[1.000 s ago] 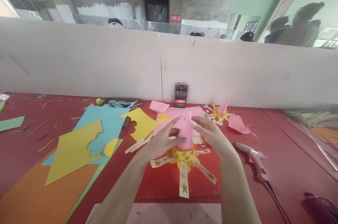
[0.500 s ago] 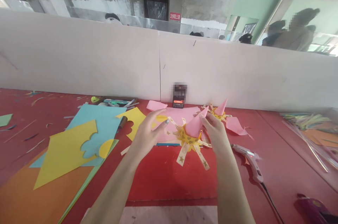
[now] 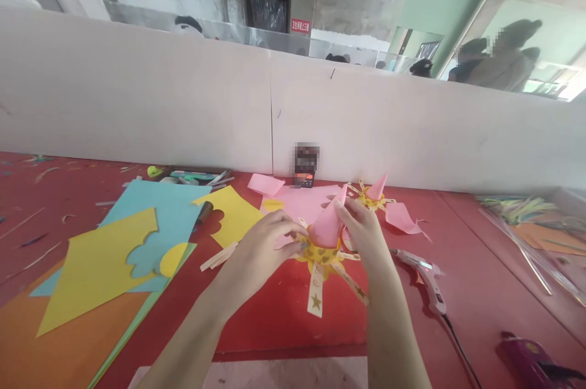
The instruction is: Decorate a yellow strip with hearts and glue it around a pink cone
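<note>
Between my hands is a pink paper cone (image 3: 326, 224) set in a yellow ruffled paper base with pale strips bearing gold stars hanging from it. My right hand (image 3: 362, 224) is closed on the cone near its tip. My left hand (image 3: 270, 239) pinches the left side of the yellow base, thumb in front. The craft is held above a red board (image 3: 293, 316). A round red-rimmed thing (image 3: 348, 241) shows partly behind the cone by my right hand.
Behind stands a similar small cone craft (image 3: 376, 190). A glue gun (image 3: 428, 279) with a black cord lies at right. Yellow paper (image 3: 98, 261) and blue paper (image 3: 155, 199) lie at left. A phone-like device (image 3: 306, 166) leans on the white partition (image 3: 192, 102).
My left hand has moved in from beside the craft and taken hold of its yellow base. The craft has turned and come slightly lower, with my right hand still on the cone.
</note>
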The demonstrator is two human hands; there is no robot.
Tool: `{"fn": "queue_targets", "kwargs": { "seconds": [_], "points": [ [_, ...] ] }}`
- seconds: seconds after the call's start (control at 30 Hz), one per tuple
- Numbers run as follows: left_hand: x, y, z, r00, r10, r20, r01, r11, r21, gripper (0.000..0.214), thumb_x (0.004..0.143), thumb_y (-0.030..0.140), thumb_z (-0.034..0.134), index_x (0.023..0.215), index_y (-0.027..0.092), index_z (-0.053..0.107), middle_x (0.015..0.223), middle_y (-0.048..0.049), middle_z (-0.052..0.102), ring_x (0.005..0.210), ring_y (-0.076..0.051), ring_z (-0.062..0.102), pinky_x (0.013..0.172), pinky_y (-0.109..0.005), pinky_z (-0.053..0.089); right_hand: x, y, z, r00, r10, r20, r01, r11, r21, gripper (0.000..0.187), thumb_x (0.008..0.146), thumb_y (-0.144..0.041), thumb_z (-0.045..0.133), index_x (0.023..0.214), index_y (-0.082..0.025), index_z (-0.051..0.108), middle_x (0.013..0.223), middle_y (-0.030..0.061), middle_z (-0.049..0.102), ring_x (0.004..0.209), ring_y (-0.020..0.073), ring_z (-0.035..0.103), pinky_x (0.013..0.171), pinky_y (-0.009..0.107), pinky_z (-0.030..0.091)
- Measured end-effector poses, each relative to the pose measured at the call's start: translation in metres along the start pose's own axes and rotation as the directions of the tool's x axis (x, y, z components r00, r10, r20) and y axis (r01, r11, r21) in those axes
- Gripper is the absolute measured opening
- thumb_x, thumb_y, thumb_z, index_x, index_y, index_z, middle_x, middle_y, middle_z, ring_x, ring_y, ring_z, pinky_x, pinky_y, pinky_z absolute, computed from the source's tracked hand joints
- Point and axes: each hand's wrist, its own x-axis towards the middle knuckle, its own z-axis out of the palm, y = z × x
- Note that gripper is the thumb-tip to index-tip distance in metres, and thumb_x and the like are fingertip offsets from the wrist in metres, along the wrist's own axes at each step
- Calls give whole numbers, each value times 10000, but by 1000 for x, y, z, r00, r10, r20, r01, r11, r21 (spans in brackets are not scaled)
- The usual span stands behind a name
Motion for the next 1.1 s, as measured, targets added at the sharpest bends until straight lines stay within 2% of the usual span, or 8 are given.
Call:
{"fn": "queue_targets", "kwargs": {
  "seconds": [0.17, 0.37, 0.53, 0.73, 1.03, 1.1],
  "points": [
    [-5, 7, -1, 985, 165, 58, -172, 974, 151, 132, 801, 326, 507, 860, 284, 618, 935, 3, 545, 891, -147, 500, 780, -316, 418, -5, -6, 2, 991, -36, 129, 40, 999, -33, 363, 766, -439, 530, 985, -179, 657, 982, 79, 667, 950, 215, 585, 809, 321, 449],
    [-6, 9, -5, 969, 219, 115, -235, 962, 140, 174, 819, 347, 472, 810, 271, 628, 870, 11, 595, 876, -150, 497, 780, -322, 394, -11, -5, 13, 992, -58, 113, 56, 998, 17, 369, 738, -445, 551, 956, -168, 663, 923, 83, 680, 911, 212, 600, 782, 324, 463],
    [-4, 9, -4, 961, 219, 170, -242, 962, 123, 182, 826, 308, 463, 788, 273, 638, 777, 22, 614, 793, -139, 507, 741, -317, 383, -16, -6, 16, 995, -50, 85, 49, 999, 20, 377, 711, -470, 567, 919, -174, 673, 888, 76, 684, 877, 211, 608, 770, 330, 468],
    [-3, 9, -3, 960, 235, 154, -259, 953, 159, 253, 853, 313, 402, 770, 263, 637, 721, 8, 600, 748, -143, 502, 717, -319, 373, -15, -9, 17, 993, -69, 97, 69, 998, 2, 370, 713, -466, 567, 906, -170, 675, 883, 75, 683, 881, 209, 604, 762, 319, 472],
    [-3, 11, 3, 961, 230, 156, -261, 940, 221, 213, 846, 277, 426, 776, 273, 626, 771, 22, 609, 765, -138, 505, 734, -317, 387, -18, -18, 10, 978, -62, 200, 62, 998, 9, 304, 771, -392, 533, 958, -182, 650, 916, 62, 672, 895, 190, 595, 761, 296, 456],
    [-4, 12, 5, 964, 227, 136, -254, 939, 233, 213, 848, 289, 421, 791, 278, 626, 783, 19, 599, 775, -141, 507, 735, -319, 398, -18, -19, 11, 980, -61, 189, 61, 998, 7, 299, 774, -394, 527, 946, -182, 649, 903, 58, 672, 886, 188, 595, 763, 296, 455]
  ]
}}
